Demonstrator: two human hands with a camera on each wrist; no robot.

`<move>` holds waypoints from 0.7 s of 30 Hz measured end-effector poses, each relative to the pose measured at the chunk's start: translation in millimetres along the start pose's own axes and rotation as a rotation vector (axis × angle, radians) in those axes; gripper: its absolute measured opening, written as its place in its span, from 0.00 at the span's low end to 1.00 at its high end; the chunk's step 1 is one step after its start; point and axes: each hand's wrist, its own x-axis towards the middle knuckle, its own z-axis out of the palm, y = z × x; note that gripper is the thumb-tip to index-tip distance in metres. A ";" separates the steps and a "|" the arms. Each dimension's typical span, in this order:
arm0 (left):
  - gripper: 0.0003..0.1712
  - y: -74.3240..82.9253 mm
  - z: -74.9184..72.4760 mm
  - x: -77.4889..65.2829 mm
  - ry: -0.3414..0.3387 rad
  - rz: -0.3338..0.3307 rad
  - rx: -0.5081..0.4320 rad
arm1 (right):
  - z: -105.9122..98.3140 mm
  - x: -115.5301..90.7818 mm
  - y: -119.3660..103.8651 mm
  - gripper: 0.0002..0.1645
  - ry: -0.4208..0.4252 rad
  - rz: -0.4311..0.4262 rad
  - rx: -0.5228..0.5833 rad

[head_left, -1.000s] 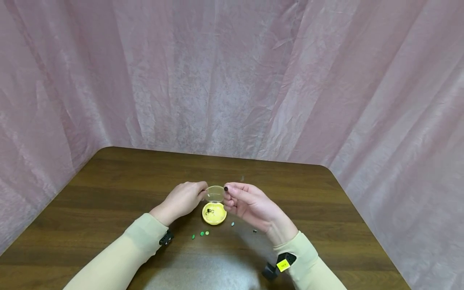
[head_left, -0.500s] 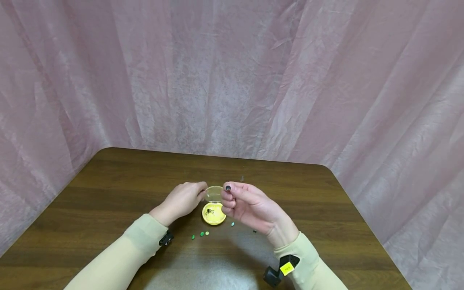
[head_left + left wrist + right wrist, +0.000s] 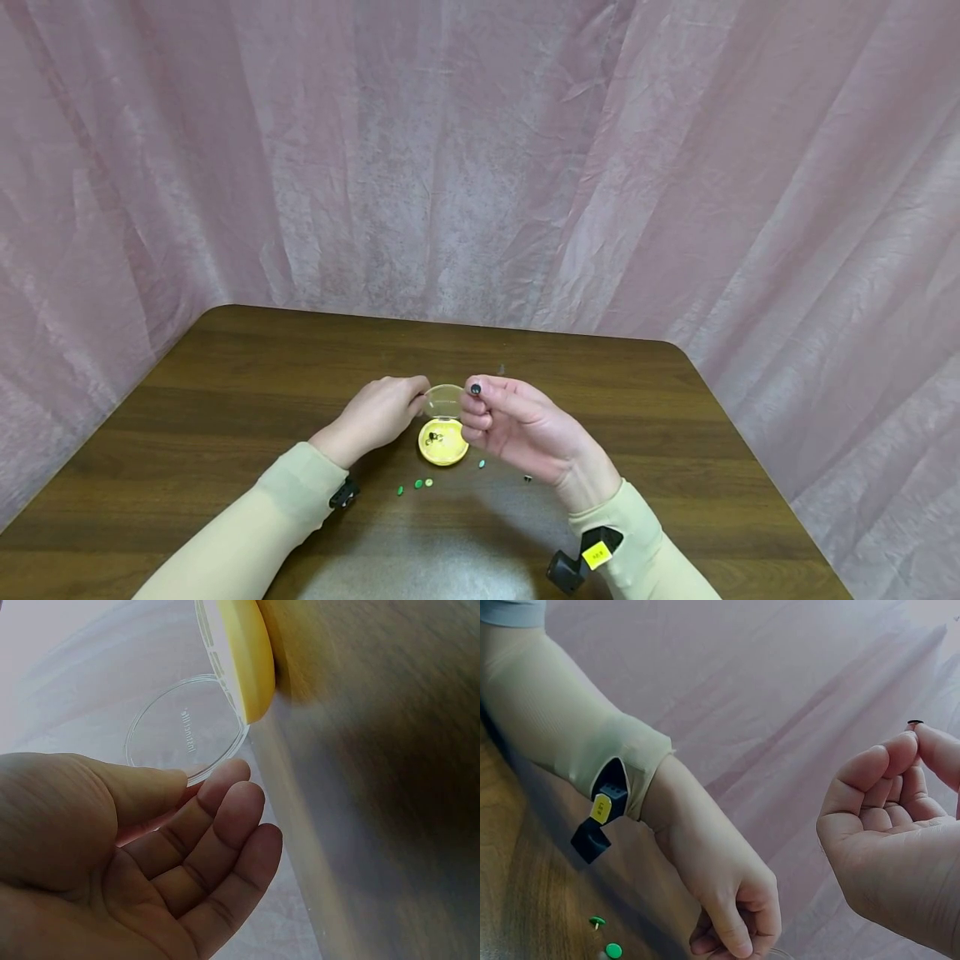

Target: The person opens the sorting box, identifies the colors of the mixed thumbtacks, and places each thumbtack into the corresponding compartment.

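My left hand (image 3: 386, 412) pinches the edge of a clear round lid (image 3: 169, 724) between thumb and forefinger, its other fingers loosely curled. The lid stands raised on its hinge behind a round yellow case (image 3: 444, 454), which sits on the table. Small dark and ring-like pieces (image 3: 432, 437) lie in the case's left part. My right hand (image 3: 525, 425), palm turned up, is raised just right of the lid. Its thumb and forefinger tips pinch a small black flat-headed thumbtack (image 3: 476, 389), seen edge-on in the right wrist view; its pin is hidden.
In front of the case lie green thumbtacks (image 3: 418, 483) and a pale yellow one (image 3: 429, 482). A pale blue one (image 3: 482, 464) and a small dark one (image 3: 528, 478) lie to the right. A pink curtain (image 3: 480, 167) hangs behind the brown table (image 3: 262, 367).
The right hand has turned slightly, so the black thumbtack's head has shifted a little to the right. My left hand and the case have stayed in place.
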 end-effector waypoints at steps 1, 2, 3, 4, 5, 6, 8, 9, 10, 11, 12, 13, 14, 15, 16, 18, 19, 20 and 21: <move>0.07 -0.1 -0.3 0.0 0.002 0.002 0.000 | 0.2 0.2 -0.3 0.11 0.001 0.000 -0.001; 0.07 -0.1 -0.7 0.1 0.001 0.003 0.000 | 0.3 0.3 -0.5 0.11 0.002 -0.001 -0.003; 0.07 0.0 -1.0 0.1 0.001 0.004 0.000 | 0.3 0.4 -0.7 0.11 0.004 -0.003 -0.004; 0.07 -0.2 -1.2 0.1 0.002 0.003 -0.001 | 0.1 0.5 -0.7 0.11 0.006 -0.004 -0.006; 0.06 -0.3 -1.5 0.1 0.001 0.001 -0.001 | -0.2 0.7 -0.8 0.11 0.008 -0.005 -0.008; 0.06 -0.4 -1.7 0.0 0.001 -0.001 -0.001 | -0.8 0.9 -0.5 0.11 0.010 -0.006 -0.011; 0.06 -0.4 -1.8 -0.1 -0.002 -0.006 -0.006 | -2.6 1.5 0.3 0.10 0.017 -0.005 -0.016; 0.06 -0.5 -1.7 -0.3 -0.003 -0.008 -0.006 | -3.8 1.9 0.8 0.09 0.026 -0.004 -0.024; 0.06 -0.5 -1.6 -0.4 -0.003 -0.010 -0.009 | -5.6 2.7 1.5 0.09 0.040 -0.001 -0.039; 0.06 -0.3 -1.7 -0.5 -0.004 -0.011 -0.010 | -7.6 3.6 2.4 0.08 0.063 0.004 -0.058; 0.06 -0.2 -1.4 -0.4 -0.003 -0.009 -0.011 | -9.8 4.9 3.2 0.07 0.094 0.009 -0.087; 0.06 -0.1 -1.1 -0.5 -0.003 -0.008 -0.014 | -12.2 6.3 4.0 0.06 0.133 0.018 -0.126; 0.06 0.0 -1.1 -0.6 -0.003 -0.008 -0.016 | -14.6 8.0 4.8 0.06 0.175 0.030 -0.182; 0.06 0.0 -0.9 -0.8 -0.005 -0.008 -0.017 | -17.2 9.9 5.7 0.06 0.216 0.042 -0.261; 0.06 -0.2 -0.6 -0.8 -0.005 -0.005 -0.018 | -19.8 12.0 6.9 0.08 0.255 0.057 -0.352; 0.07 -0.3 -0.5 -1.0 -0.005 -0.001 -0.020 | -22.9 16.0 9.0 0.11 0.325 0.089 -0.599; 0.07 -0.5 -0.5 -1.1 -0.004 0.002 -0.018 | -24.1 18.3 10.3 0.11 0.345 0.100 -0.747; 0.08 -0.6 -0.7 -1.1 -0.001 0.006 -0.017 | -24.9 20.7 12.0 0.11 0.360 0.108 -0.905; 0.09 -0.8 -0.7 -1.0 0.004 0.010 -0.014 | -25.4 23.3 13.8 0.10 0.370 0.114 -1.065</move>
